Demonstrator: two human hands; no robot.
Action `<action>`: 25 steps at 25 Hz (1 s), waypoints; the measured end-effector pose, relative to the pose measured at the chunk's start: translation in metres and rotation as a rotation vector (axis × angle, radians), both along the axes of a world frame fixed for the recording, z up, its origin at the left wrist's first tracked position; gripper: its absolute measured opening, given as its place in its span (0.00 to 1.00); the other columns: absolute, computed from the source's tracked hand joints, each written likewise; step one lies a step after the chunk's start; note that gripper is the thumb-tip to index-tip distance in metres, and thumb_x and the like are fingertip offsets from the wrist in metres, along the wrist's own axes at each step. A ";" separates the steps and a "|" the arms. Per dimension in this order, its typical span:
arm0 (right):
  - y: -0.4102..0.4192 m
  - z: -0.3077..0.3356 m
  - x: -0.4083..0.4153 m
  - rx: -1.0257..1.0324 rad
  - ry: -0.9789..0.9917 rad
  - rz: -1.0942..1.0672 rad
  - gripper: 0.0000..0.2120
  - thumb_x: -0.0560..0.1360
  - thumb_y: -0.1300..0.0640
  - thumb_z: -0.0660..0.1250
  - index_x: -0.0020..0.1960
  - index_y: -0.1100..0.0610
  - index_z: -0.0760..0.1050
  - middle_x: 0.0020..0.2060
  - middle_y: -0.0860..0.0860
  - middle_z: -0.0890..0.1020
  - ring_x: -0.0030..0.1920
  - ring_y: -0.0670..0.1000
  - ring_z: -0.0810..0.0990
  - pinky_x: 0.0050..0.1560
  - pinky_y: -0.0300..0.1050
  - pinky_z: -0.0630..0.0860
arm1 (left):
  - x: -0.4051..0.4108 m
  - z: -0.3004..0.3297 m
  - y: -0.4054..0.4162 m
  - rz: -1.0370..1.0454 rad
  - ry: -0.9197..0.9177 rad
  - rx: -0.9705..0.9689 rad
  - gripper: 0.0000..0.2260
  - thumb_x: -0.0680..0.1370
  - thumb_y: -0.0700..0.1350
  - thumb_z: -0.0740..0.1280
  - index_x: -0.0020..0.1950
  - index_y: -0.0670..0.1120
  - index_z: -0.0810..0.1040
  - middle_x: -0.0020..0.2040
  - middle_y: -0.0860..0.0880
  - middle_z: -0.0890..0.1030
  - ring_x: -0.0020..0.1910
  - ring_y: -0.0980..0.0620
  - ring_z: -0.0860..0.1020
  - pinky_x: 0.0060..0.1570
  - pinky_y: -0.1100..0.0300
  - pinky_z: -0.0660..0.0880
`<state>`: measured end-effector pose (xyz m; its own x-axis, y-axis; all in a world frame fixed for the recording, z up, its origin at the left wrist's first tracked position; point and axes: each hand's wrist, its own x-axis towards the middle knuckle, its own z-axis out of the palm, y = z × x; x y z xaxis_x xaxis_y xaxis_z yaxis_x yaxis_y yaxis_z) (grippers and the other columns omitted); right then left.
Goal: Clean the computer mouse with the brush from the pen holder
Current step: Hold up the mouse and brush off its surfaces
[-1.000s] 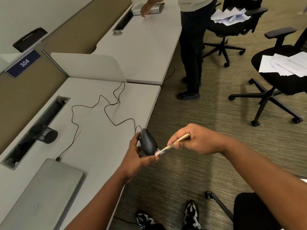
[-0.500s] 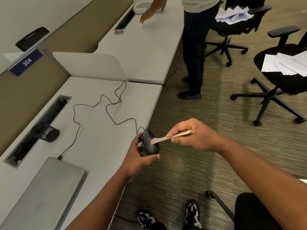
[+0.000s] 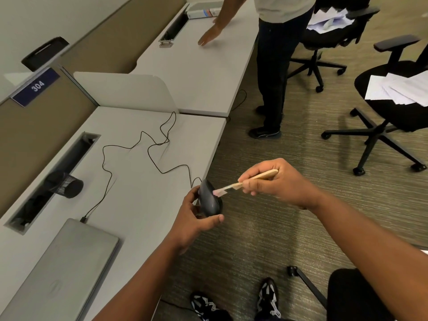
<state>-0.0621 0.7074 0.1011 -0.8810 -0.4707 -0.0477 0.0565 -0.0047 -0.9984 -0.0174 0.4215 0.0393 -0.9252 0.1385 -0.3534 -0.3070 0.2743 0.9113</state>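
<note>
Desk: mesh pen holder toppled.

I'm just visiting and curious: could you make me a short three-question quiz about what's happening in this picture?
1. True or false: the mouse is lying on the desk.
2. Which of the hands holds the brush? A) left hand B) right hand
3. Fill in: the mouse cable runs across the desk to the closed ____.

Key:
1. False; the left hand holds it up beside the desk's edge.
2. B; its bristles touch the mouse.
3. Laptop.
</note>
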 end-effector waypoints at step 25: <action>-0.004 0.004 -0.006 0.315 -0.073 0.214 0.07 0.74 0.53 0.71 0.46 0.52 0.88 0.39 0.56 0.88 0.41 0.53 0.84 0.45 0.48 0.80 | -0.002 -0.004 -0.003 -0.095 0.034 -0.075 0.58 0.58 0.61 0.89 0.82 0.65 0.61 0.78 0.54 0.70 0.67 0.46 0.80 0.61 0.52 0.84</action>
<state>-0.0685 0.7033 0.1055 -0.7533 -0.5960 -0.2780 0.0938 0.3211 -0.9424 -0.0194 0.4187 0.0357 -0.9208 0.2005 -0.3345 -0.2454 0.3687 0.8966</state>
